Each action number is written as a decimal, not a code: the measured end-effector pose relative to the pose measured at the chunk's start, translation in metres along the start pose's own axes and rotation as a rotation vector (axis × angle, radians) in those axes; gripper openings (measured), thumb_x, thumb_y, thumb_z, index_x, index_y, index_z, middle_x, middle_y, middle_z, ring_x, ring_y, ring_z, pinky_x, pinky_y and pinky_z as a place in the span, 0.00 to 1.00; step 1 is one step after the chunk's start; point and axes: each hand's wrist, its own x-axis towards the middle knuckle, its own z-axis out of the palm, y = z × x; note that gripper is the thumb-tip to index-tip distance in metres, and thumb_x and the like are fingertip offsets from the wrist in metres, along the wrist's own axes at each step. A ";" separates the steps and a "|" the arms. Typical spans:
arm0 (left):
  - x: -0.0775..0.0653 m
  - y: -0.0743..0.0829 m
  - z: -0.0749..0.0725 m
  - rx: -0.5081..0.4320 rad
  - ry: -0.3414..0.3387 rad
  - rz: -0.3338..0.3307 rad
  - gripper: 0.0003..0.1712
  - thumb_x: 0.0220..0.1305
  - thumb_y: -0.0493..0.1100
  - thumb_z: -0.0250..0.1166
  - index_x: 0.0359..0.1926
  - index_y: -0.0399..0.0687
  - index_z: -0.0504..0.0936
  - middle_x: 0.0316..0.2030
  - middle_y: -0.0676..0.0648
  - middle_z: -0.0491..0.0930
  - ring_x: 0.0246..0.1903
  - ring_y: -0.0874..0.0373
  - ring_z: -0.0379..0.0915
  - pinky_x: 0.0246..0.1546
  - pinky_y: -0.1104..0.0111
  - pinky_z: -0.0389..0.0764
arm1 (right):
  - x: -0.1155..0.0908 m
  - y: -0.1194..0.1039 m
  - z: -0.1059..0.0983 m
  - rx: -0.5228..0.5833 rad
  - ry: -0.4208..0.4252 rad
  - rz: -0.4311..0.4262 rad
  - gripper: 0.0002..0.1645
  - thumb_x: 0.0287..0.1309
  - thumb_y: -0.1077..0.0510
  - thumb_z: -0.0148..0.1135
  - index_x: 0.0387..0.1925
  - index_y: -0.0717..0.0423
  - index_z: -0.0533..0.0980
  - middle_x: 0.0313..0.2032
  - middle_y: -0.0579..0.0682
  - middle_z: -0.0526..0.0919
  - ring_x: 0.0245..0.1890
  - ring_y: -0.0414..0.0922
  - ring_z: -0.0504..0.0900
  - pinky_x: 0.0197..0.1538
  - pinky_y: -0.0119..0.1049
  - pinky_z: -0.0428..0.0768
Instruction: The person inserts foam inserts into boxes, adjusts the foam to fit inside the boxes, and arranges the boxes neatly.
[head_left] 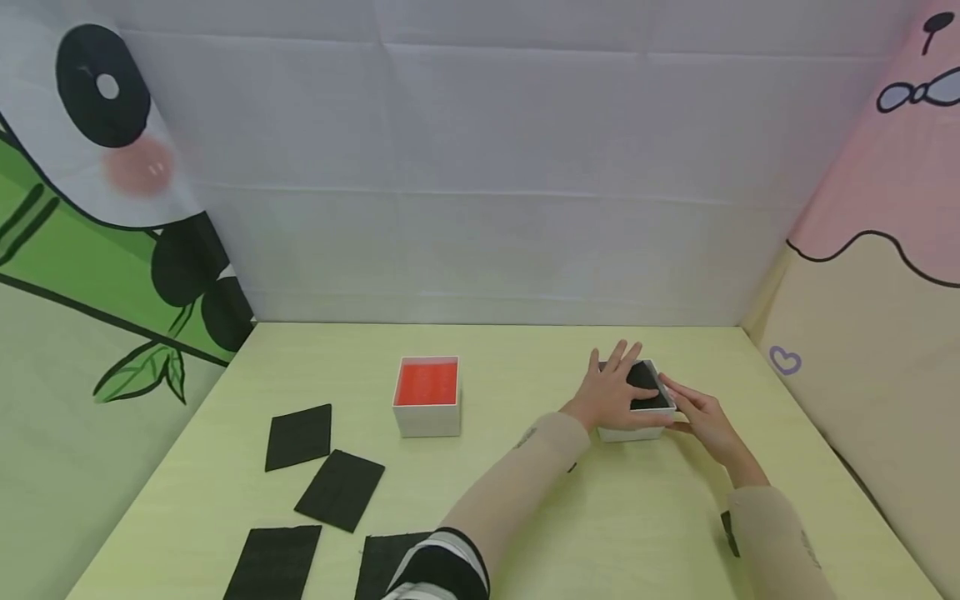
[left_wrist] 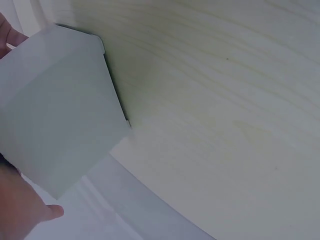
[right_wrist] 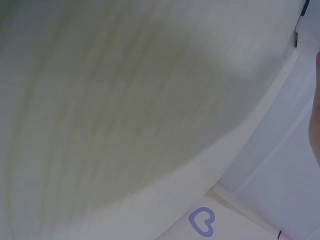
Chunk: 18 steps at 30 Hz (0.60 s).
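A white open-topped box (head_left: 630, 435) stands at the right of the table, with a black square sheet (head_left: 643, 379) inside it. Spread across its top, my left hand (head_left: 609, 396) has its fingers stretched out over the sheet and rim. My right hand (head_left: 708, 423) holds the box at its right side, one finger by the rim and another lower on the wall. In the left wrist view the box's pale outer wall (left_wrist: 60, 115) fills the left, with part of the left hand (left_wrist: 22, 205) below it. The right wrist view catches only an edge of the right hand (right_wrist: 315, 120).
A second white box (head_left: 429, 422) with a red surface (head_left: 426, 384) inside stands left of centre. Several black squares (head_left: 298, 437) lie at the table's front left. Another dark piece (head_left: 729, 533) shows beside my right sleeve. A white cloth wall (head_left: 480, 250) borders the far edge.
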 end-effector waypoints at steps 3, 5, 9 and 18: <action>0.001 0.000 0.002 0.022 -0.024 -0.005 0.35 0.47 0.81 0.33 0.56 0.85 0.62 0.68 0.51 0.29 0.65 0.52 0.19 0.58 0.47 0.39 | 0.000 0.000 0.000 0.007 -0.005 -0.007 0.27 0.67 0.57 0.40 0.63 0.66 0.53 0.59 0.38 0.63 0.49 0.29 0.70 0.39 0.32 0.76; 0.000 -0.001 0.003 0.023 -0.035 -0.008 0.35 0.47 0.81 0.33 0.55 0.85 0.65 0.68 0.51 0.30 0.65 0.52 0.18 0.58 0.46 0.38 | 0.000 0.001 0.001 0.013 -0.007 -0.012 0.27 0.67 0.57 0.40 0.63 0.66 0.54 0.59 0.37 0.63 0.49 0.29 0.70 0.39 0.32 0.76; -0.002 -0.002 0.003 0.004 -0.019 -0.003 0.35 0.48 0.81 0.34 0.53 0.82 0.69 0.69 0.51 0.33 0.65 0.52 0.19 0.58 0.46 0.37 | 0.000 0.001 0.002 0.013 -0.008 -0.011 0.27 0.67 0.56 0.40 0.63 0.65 0.54 0.60 0.39 0.61 0.49 0.29 0.69 0.40 0.33 0.76; -0.013 -0.008 -0.011 -0.126 0.120 0.087 0.31 0.52 0.76 0.42 0.42 0.71 0.82 0.68 0.51 0.40 0.65 0.55 0.19 0.59 0.49 0.39 | -0.001 -0.001 0.003 -0.013 0.013 0.010 0.27 0.67 0.55 0.41 0.63 0.64 0.54 0.57 0.35 0.64 0.48 0.29 0.71 0.39 0.34 0.76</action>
